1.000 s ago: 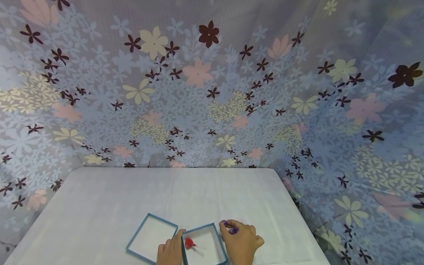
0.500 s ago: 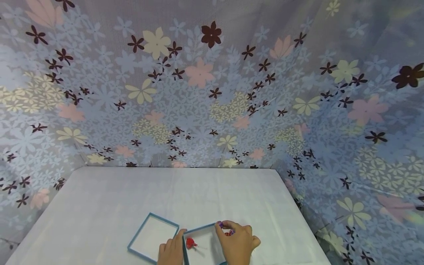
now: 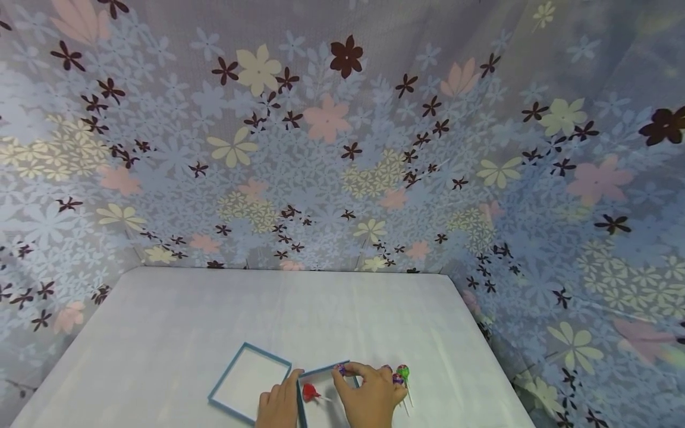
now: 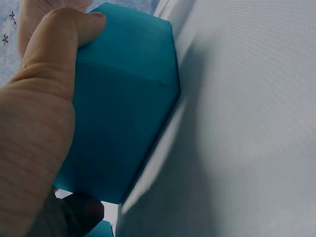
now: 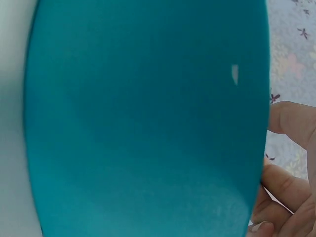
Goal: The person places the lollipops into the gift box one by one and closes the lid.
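Observation:
My left hand [image 3: 278, 405] grips the near-left part of a teal box [image 3: 323, 369] with a white inside. In the left wrist view its thumb lies along the box's teal wall [image 4: 123, 118]. A red lollipop [image 3: 309, 392] lies inside, its white stick pointing right. Over the far right part of the box, my right hand [image 3: 369, 397] pinches a purple-wrapped lollipop [image 3: 339, 369] between thumb and forefinger. The right wrist view is mostly filled by the box's outer wall [image 5: 148, 118], with the right fingers [image 5: 286, 187] past its edge.
A shallow teal-edged lid or tray [image 3: 222, 378] lies left of the box. Right of my right hand lie a green lollipop [image 3: 403, 371] and purple ones [image 3: 398, 378], partly hidden by it. A flowered cloth [image 3: 321, 178] hangs behind the white table [image 3: 267, 309].
My right hand has moved left with the purple lollipop, from beside the box to over it. Lollipops on the table behind the hand now show. The left hand keeps its grip.

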### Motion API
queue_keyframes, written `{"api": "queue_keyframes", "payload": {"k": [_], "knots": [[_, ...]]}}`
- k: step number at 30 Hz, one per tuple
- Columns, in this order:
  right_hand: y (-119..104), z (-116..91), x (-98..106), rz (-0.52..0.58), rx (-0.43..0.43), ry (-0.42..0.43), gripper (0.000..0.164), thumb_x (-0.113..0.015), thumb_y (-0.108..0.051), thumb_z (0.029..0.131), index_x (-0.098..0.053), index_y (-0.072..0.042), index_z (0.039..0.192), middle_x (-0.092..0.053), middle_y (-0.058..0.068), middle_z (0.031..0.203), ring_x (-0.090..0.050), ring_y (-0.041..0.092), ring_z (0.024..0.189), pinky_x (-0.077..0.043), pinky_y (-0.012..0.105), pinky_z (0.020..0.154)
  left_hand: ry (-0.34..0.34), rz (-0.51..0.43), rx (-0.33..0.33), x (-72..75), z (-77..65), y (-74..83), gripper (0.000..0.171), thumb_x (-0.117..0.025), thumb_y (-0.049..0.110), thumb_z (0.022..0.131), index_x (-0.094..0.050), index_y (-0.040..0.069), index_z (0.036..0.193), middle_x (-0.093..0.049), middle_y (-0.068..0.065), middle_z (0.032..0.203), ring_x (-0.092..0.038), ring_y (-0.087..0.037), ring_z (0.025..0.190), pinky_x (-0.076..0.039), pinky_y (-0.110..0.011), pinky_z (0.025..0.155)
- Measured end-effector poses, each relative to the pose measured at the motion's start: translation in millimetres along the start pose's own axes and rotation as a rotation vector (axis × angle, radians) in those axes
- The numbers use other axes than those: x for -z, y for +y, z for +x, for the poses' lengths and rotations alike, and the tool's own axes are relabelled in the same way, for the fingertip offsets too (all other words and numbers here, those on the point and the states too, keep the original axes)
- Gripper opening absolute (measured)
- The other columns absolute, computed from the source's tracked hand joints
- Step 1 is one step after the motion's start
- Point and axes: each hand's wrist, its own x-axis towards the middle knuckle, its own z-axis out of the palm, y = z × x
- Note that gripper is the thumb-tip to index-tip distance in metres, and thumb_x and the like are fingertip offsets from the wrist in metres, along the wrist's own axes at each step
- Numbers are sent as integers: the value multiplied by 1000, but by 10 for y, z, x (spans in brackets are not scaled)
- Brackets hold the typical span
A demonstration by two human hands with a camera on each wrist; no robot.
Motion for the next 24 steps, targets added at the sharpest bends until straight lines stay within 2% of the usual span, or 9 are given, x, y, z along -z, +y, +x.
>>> {"api": "queue_keyframes", "payload": {"k": [6,8,12,15,17,24], "knots": [[5,-31,-57,-17,11,-14,21,-91,-43,63,-75,-31,71,-71,-16,73,-48,12,79,-21,50,80,27,34,-11,-34,3,23,69,-69,40,84,-41,6,137,-58,-4,114,-44,-17,80,-28,-33,69],[2,-45,-82,-20,17,-12,22,-92,-43,62,-75,-31,71,-71,-17,73,-48,11,79,-21,49,80,37,39,-11,-45,2,29,64,-67,36,87,-41,6,137,-58,-4,113,-44,-16,80,-28,-32,69],[-25,-64,-119,-19,23,-17,24,-92,-43,61,-76,-30,73,-70,-17,72,-47,10,78,-21,48,80,14,30,-8,-26,5,6,82,-67,58,82,-41,5,138,-59,-5,116,-43,-17,80,-28,-33,70],[-28,-80,-146,-36,28,-24,24,-91,-45,62,-76,-31,74,-69,-17,71,-47,10,76,-23,48,80,-30,13,-4,-2,5,-13,106,-68,77,68,-39,4,139,-58,-8,120,-43,-18,82,-29,-34,70],[-23,-88,-167,-39,33,-26,24,-91,-46,61,-77,-31,74,-67,-17,70,-46,10,76,-23,48,79,-41,6,1,0,7,-13,109,-67,81,67,-39,4,140,-58,-8,122,-44,-18,82,-29,-34,70],[-9,-107,-223,-31,72,-17,23,-91,-46,60,-76,-32,71,-65,-17,67,-45,9,73,-23,48,78,-153,-24,51,66,59,5,115,-71,81,64,-36,4,142,-56,-10,125,-42,-19,83,-31,-38,72]]}}
